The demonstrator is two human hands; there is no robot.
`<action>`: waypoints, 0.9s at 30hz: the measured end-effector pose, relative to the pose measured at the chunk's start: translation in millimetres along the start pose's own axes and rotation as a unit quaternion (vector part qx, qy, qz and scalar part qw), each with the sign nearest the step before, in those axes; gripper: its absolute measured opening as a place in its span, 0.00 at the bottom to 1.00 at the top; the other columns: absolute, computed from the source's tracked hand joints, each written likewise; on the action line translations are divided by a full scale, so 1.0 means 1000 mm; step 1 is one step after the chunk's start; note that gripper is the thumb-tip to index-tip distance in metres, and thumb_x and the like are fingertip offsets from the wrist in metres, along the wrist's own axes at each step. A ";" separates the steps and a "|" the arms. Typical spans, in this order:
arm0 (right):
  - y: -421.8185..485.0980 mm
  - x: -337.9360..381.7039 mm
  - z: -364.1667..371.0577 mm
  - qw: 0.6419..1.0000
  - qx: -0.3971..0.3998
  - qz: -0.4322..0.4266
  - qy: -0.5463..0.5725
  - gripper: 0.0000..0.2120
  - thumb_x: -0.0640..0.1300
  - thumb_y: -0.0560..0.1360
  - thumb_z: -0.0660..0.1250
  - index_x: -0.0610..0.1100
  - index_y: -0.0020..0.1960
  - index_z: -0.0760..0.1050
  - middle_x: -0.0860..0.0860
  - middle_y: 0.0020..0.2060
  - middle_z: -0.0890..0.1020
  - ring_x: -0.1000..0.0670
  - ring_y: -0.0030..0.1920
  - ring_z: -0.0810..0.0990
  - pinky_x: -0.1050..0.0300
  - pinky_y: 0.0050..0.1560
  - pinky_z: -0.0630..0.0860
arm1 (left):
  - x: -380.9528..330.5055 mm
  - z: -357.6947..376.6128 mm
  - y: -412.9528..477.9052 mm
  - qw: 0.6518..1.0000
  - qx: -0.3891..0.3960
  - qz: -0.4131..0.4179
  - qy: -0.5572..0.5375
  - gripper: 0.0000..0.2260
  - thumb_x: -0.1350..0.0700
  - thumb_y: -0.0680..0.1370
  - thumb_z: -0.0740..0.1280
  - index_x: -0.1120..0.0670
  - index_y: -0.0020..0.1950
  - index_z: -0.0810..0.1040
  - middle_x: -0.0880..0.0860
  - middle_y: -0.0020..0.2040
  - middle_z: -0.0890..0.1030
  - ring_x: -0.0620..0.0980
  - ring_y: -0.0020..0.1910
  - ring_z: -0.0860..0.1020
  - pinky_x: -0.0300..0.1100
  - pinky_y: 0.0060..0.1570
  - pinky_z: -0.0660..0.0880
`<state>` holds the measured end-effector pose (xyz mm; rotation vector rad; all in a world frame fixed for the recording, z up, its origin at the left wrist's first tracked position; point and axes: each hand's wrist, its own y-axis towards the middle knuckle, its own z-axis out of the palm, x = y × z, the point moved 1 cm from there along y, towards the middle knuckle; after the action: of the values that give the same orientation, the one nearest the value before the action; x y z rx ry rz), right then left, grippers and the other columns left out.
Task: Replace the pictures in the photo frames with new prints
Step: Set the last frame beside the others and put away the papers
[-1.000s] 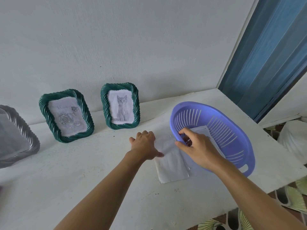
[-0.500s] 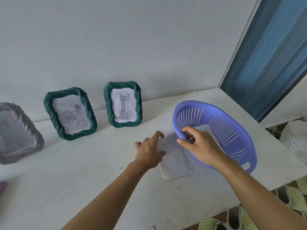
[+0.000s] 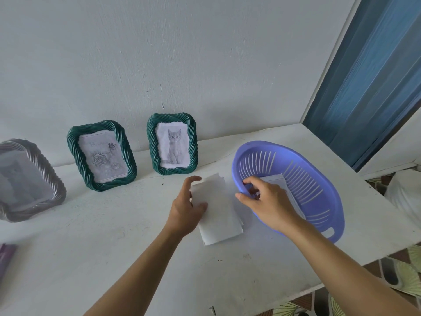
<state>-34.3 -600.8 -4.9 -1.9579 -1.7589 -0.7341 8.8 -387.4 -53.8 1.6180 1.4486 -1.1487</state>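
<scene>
Left hand (image 3: 185,209) grips a stack of white prints (image 3: 219,215) lying on the white table (image 3: 114,236): thumb on top near the stack's left edge, fingers curled round its far-left corner. Stack sits approx mid-table, just left of the purple basket (image 3: 273,147), w/ its sheets fanned slightly at the right edge. Right hand (image 3: 270,201) holds the basket's near-left rim, thumb outside the wall, fingers hooked over it to the inside. More white sheets (image 3: 279,181) lie in the basket's bottom, partly hidden by that hand. Basket is on the right part of the table.

Far side, by the wall: green frame w/ cat pic (image 3: 172,144) stands upright, approx centre; green frame w/ rose pic (image 3: 101,156) stands to its left, well apart from it; silver frame (image 3: 27,181) at far left, its pic too blurred to read. Purple object (image 3: 5,258) at the near-left edge, cut off. Blue curtain (image 3: 376,76) on the right, beyond the table
</scene>
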 end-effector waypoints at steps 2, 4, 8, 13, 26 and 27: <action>-0.002 0.005 0.003 1.000 -0.002 0.001 -0.005 0.13 0.56 0.74 0.71 0.52 0.54 0.76 0.57 0.41 0.81 0.53 0.42 0.80 0.55 0.47 0.75 | 0.000 -0.013 -0.005 0.997 -0.008 -0.034 -0.063 0.27 0.64 0.76 0.70 0.35 0.62 0.68 0.56 0.50 0.82 0.58 0.47 0.83 0.53 0.46 0.83; -0.003 0.007 0.008 1.000 -0.002 -0.001 -0.008 0.15 0.57 0.74 0.71 0.53 0.57 0.74 0.56 0.42 0.81 0.51 0.43 0.80 0.53 0.48 0.76 | -0.001 -0.027 -0.011 0.994 -0.028 -0.042 -0.095 0.25 0.64 0.76 0.71 0.37 0.60 0.68 0.58 0.50 0.82 0.59 0.47 0.83 0.49 0.41 0.82; -0.008 0.011 0.021 0.995 -0.070 -0.062 -0.040 0.18 0.55 0.74 0.71 0.50 0.60 0.74 0.52 0.47 0.78 0.47 0.47 0.77 0.50 0.48 0.76 | -0.001 -0.047 -0.022 0.992 -0.029 -0.051 -0.110 0.19 0.64 0.77 0.71 0.43 0.58 0.71 0.58 0.49 0.83 0.56 0.42 0.81 0.39 0.31 0.76; -0.010 0.035 0.023 0.972 -0.104 -0.203 0.054 0.11 0.47 0.76 0.69 0.47 0.58 0.77 0.54 0.49 0.79 0.52 0.51 0.77 0.59 0.53 0.73 | -0.010 -0.066 -0.035 0.995 -0.009 -0.035 -0.097 0.17 0.62 0.76 0.73 0.43 0.57 0.75 0.57 0.50 0.84 0.61 0.46 0.82 0.56 0.45 0.80; -0.015 0.076 0.029 0.920 0.130 -0.078 0.362 0.14 0.38 0.77 0.71 0.50 0.59 0.76 0.40 0.47 0.83 0.37 0.45 0.82 0.49 0.47 0.79 | -0.042 -0.091 -0.047 0.991 -0.013 0.034 -0.127 0.18 0.64 0.76 0.73 0.48 0.61 0.73 0.58 0.52 0.83 0.66 0.47 0.82 0.66 0.50 0.78; -0.015 0.077 0.029 0.921 0.121 -0.071 0.364 0.13 0.37 0.76 0.71 0.48 0.58 0.77 0.41 0.45 0.83 0.39 0.44 0.82 0.55 0.46 0.78 | -0.041 -0.091 -0.047 0.992 -0.018 0.038 -0.119 0.19 0.63 0.76 0.73 0.47 0.61 0.72 0.58 0.53 0.82 0.65 0.46 0.82 0.65 0.49 0.79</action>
<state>-40.6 -520.7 20.0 -1.1716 -1.4320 -1.0620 -21.6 -314.3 22.5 1.4435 1.2370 -1.2189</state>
